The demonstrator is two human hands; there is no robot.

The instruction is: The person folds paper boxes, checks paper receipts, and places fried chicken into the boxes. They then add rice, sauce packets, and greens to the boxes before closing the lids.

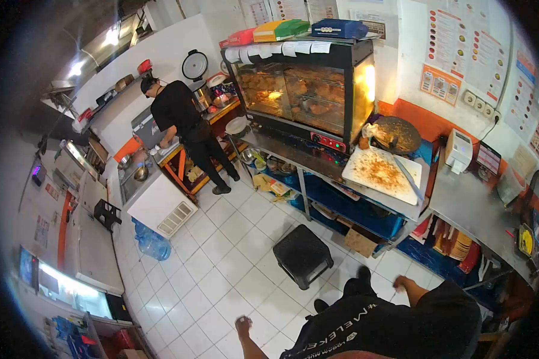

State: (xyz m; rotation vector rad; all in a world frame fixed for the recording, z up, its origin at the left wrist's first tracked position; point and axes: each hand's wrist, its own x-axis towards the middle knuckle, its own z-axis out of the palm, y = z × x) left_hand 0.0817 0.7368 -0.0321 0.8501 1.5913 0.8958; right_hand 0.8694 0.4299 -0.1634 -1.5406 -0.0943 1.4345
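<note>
My left hand (243, 326) hangs over the white tiled floor at the bottom, touching nothing; its fingers are curled in and no object shows in them. My right hand (403, 283) hangs by my side, below the steel worktable, its fingers loosely bent and apart with nothing in them. Between and ahead of my hands stands a black plastic stool (303, 256). On the worktable, out of reach of both hands, a knife (408, 178) lies on a crumb-covered white cutting board (377, 173).
A lit glass food warmer (290, 99) holds fried pieces. Behind the board is a dark round pan (396, 135). A co-worker in black (182, 116) stands at the far counter. Blue water bottles (151, 240) sit beside a white freezer (161, 203). A steel counter (473, 200) runs along the right.
</note>
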